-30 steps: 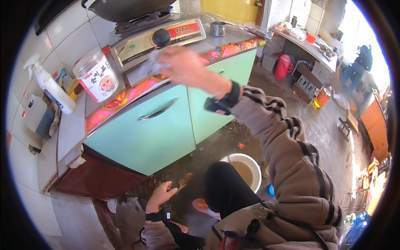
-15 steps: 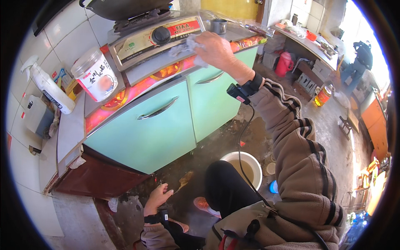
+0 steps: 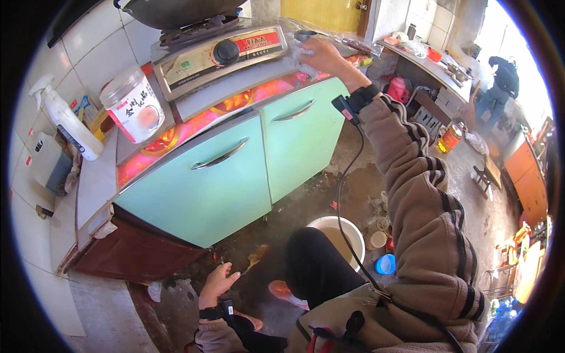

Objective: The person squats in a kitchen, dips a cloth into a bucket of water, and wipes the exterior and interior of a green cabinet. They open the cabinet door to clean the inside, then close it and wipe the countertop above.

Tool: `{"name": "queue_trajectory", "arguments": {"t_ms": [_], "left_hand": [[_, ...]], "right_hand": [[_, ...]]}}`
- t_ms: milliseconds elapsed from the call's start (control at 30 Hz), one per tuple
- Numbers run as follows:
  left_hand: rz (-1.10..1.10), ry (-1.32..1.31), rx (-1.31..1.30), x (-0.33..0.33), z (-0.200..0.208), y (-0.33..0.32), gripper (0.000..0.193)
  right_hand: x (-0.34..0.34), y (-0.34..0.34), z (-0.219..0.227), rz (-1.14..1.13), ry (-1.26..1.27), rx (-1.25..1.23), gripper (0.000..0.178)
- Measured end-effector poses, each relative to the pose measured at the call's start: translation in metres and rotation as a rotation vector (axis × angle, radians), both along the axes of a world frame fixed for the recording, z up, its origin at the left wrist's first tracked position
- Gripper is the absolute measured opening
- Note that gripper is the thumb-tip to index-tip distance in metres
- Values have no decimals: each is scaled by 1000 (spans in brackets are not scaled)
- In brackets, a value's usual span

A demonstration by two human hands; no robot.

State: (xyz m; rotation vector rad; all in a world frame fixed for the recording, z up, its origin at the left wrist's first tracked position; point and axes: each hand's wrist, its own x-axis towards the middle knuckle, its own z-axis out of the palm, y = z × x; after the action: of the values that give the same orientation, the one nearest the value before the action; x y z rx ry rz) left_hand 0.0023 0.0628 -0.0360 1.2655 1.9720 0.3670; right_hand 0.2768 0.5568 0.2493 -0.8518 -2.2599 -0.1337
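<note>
My right hand (image 3: pixel 325 57) reaches over the counter, closed on a crumpled pale grey cloth (image 3: pixel 299 62). The cloth lies on the counter just right of the gas stove (image 3: pixel 194 72), near the patterned front edge. Right behind my fingers stands a grey metal cup (image 3: pixel 304 35), partly covered by the hand. Down low at the left, my left hand (image 3: pixel 218 285) is held above the floor with thumb and fingers drawn together. A thin stem runs from its thumb toward a flat brown shape (image 3: pixel 256 256); whether the hand grips it I cannot make out.
A dark wok (image 3: pixel 176 12) sits on the stove. A clear plastic jar (image 3: pixel 134 106) and a white spray bottle (image 3: pixel 72 120) stand at the left. Green cabinet doors (image 3: pixel 200 182) front the counter. A white basin of murky water (image 3: pixel 353 232) stands beside my knee. Another person (image 3: pixel 499 88) bends far right.
My right hand has moved right along the counter with the cloth, from the stove's front corner toward the metal cup. My left hand has barely shifted.
</note>
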Motion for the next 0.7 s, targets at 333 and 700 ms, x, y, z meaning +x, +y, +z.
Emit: {"name": "queue_trajectory", "arguments": {"t_ms": [333,700], "left_hand": [[-19,-10,-19,-1,0,-2,59],[-45,9,-38,1,-3,7,59]], "right_hand": [[5,16,3,59,-69,59,27],[-30,22,8,-67,-63,-15,31]]}}
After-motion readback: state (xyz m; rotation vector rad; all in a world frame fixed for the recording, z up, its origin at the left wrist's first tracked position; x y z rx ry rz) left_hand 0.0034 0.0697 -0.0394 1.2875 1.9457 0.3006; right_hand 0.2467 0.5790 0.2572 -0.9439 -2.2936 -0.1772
